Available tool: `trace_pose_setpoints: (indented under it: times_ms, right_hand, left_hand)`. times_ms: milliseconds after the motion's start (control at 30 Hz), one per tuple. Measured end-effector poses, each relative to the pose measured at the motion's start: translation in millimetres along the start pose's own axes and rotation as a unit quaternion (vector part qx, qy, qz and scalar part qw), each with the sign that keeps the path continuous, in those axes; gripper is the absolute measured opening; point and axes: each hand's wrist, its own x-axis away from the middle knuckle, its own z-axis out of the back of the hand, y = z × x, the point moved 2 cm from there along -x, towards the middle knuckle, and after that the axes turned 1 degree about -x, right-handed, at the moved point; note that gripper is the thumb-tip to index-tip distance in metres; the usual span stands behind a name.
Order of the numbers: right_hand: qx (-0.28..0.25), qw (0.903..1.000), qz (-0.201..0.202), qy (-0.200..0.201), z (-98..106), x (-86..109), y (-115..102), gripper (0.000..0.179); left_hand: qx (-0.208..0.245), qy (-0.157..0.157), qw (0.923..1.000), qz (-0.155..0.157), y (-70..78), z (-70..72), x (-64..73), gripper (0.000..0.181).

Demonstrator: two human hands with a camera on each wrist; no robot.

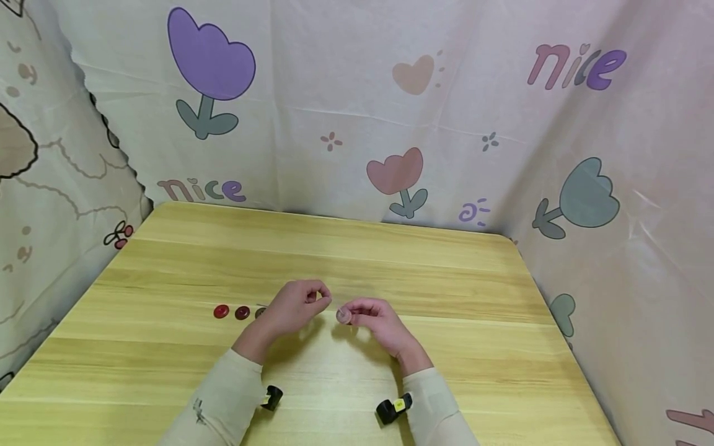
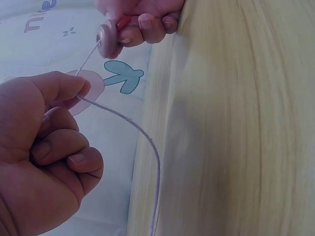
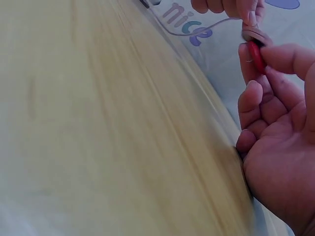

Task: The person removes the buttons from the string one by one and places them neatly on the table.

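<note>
My left hand (image 1: pixel 294 308) pinches a thin pale string (image 2: pixel 142 132) between thumb and forefinger, its other fingers curled in. From the pinch the string runs to a hole in a pinkish-beige button (image 2: pixel 107 39), and its other length hangs down in a curve. My right hand (image 1: pixel 382 323) holds that button at its fingertips, to the right of my left hand. Against the beige button, between the right thumb and fingers, sits a red button (image 3: pixel 257 57). Both hands are over the middle of the table, close together.
Left of my left wrist lie a red button (image 1: pixel 221 311), a dark red button (image 1: pixel 242 313) and a brownish button (image 1: pixel 260 312) partly hidden by the wrist. The wooden table (image 1: pixel 446 266) ends at a printed cloth backdrop (image 1: pixel 334 74) behind and at both sides.
</note>
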Motion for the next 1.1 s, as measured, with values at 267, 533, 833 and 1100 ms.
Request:
trace_pose_setpoints:
  times_ms: [267,533,833,1100]
  right_hand:
    - [0.007,0.9999,-0.008,-0.003,-2.7,0.2,-0.4,0.012]
    - [0.028,0.9995,-0.003,-0.018,-5.4,0.5,-1.4,0.015]
    - [0.037,0.9987,0.007,-0.035,-5.8,1.1,-4.3,0.013]
    - [0.044,0.9979,-0.014,-0.045,-4.8,0.4,-2.7,0.015]
  left_hand:
    - [0.001,-0.001,1.0,0.004,0.0,-0.4,-0.1,0.01]
    - [0.004,0.001,1.0,-0.002,0.3,-2.5,0.5,0.01]
    - [0.014,0.015,0.9998,0.001,-0.6,-4.8,2.0,0.01]
    - [0.076,-0.023,0.9965,0.025,-2.6,-9.3,3.7,0.012]
